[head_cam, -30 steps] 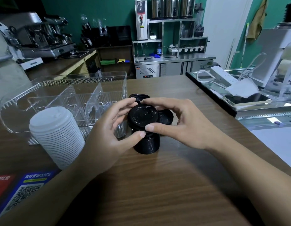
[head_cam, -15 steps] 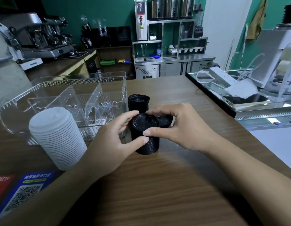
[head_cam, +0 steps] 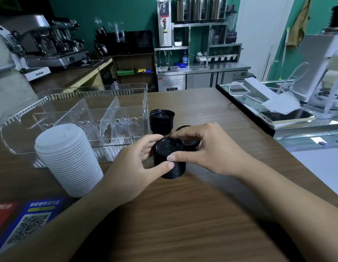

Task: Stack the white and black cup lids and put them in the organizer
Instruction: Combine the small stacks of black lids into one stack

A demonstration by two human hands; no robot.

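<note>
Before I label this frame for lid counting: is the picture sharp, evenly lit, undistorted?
Head view: wide-angle bending toward the edges; dim light, so the black lid stack shows little rim detail; white lid stack ridges read clearly; clear organizer walls catch pale glints; both hands look sharp.

The room has dark green walls (head_cam: 126, 14) and a white door (head_cam: 262, 35) at the back right. A wooden counter (head_cam: 183, 214) fills the foreground, while a side counter on the left carries an espresso machine (head_cam: 51, 40). Against the back wall stands a stainless steel workstation (head_cam: 202, 76) with shelves, steel urns (head_cam: 200, 8) on top and a refrigerated cabinet below.
</note>
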